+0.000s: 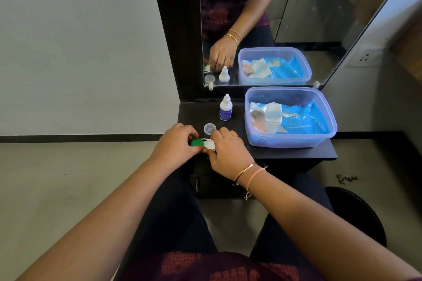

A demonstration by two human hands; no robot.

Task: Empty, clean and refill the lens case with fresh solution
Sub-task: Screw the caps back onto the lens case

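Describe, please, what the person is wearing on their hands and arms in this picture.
Both forearms are bare, with no sleeves reaching them. The right hand has a gold ring on one finger, and its wrist carries a thin gold bangle beside a slim pink thread band with a small knot or charm hanging. The left hand shows no ring or band.

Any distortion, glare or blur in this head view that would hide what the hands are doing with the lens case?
Head view: wide-angle bending is clear, the mirror frame leaning at the edges; lighting is soft and even, with no glare on the dark shelf; the centre is sharp, yet the left hand and right hand cover most of the lens case.
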